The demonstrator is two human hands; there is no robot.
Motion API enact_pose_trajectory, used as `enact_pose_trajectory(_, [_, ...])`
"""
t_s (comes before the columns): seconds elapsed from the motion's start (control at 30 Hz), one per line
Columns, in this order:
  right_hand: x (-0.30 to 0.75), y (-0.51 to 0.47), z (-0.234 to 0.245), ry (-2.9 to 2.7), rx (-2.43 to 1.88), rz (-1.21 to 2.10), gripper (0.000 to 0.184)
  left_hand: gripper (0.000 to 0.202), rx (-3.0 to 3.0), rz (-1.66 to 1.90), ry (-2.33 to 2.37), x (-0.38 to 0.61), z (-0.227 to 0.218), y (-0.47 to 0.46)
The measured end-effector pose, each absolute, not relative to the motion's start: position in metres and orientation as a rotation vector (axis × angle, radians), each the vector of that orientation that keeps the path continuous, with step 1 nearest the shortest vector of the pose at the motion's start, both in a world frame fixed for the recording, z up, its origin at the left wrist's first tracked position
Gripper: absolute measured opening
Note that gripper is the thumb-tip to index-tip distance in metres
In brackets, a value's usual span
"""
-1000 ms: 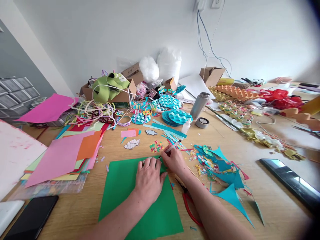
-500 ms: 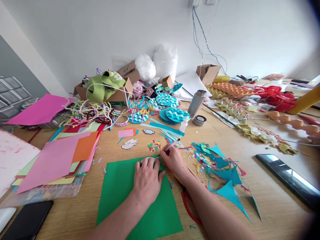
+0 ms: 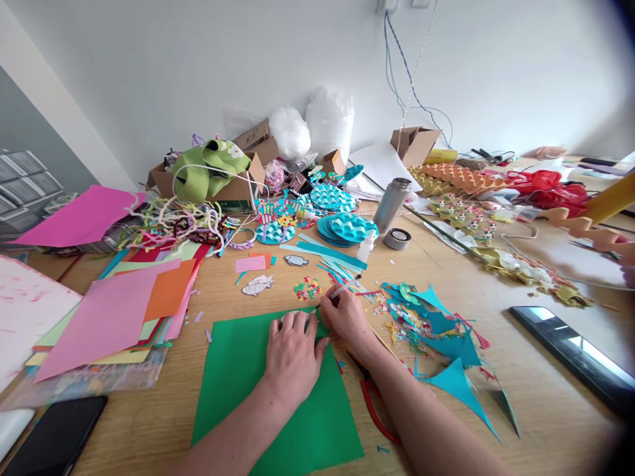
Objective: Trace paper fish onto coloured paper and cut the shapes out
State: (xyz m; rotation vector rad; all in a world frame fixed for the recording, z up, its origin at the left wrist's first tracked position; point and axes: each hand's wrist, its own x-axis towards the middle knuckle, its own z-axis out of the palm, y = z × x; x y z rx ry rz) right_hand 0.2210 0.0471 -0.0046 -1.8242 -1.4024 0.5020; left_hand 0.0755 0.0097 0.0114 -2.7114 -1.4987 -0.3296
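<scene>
My left hand (image 3: 294,354) lies palm down on a green paper sheet (image 3: 248,390), fingers pressing near its far edge on a small pale shape that is mostly hidden. My right hand (image 3: 343,317) is beside it, fingers closed round a white pen (image 3: 342,289) whose tip meets the sheet's far edge. Small paper fish cut-outs (image 3: 258,285) and a pile of coloured confetti bits (image 3: 307,288) lie just beyond the sheet.
Red-handled scissors (image 3: 376,410) lie under my right forearm. Teal paper scraps (image 3: 441,344) spread to the right, a stack of coloured paper (image 3: 119,311) to the left, a phone (image 3: 54,439) bottom left, a dark tablet (image 3: 575,357) right. Boxes, a steel bottle (image 3: 391,205) and tape roll (image 3: 397,238) stand further back.
Both hands have stayed in place on the green sheet. The view shifted slightly. At the far right edge, another person's hand and an orange strip moved.
</scene>
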Motion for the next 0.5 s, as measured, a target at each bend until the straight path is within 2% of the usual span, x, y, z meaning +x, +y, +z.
enact_pose_trajectory(0.5, [0.2210,0.0457,-0.0030,-1.395,-1.810,0.498,0.009,0.038,-2.719,-0.337,-1.504,0.0744,0.0127,0.0094])
